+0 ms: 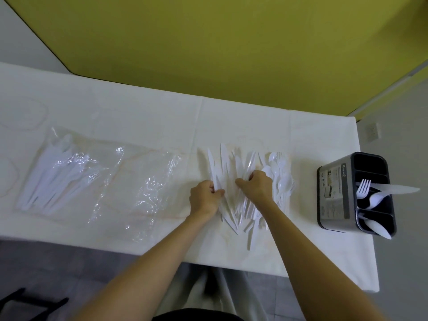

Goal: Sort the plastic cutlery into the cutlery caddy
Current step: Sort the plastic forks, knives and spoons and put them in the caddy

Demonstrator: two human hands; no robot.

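Both hands are down in the loose pile (249, 159) mid-table (254, 117). The left hand (205, 198) curls its fingers round a few knives (216, 165) at the pile's left edge. The right hand (254, 186) digs into the middle, fingers curled onto the pieces, with spoons (279, 174) just beside it. At far right stands the caddy (334, 198). Its label reads "Kasso", small print illegible, and a fork (363, 187) sits inside. At left are a full bag (58, 172) and an empty wrapper (139, 186).
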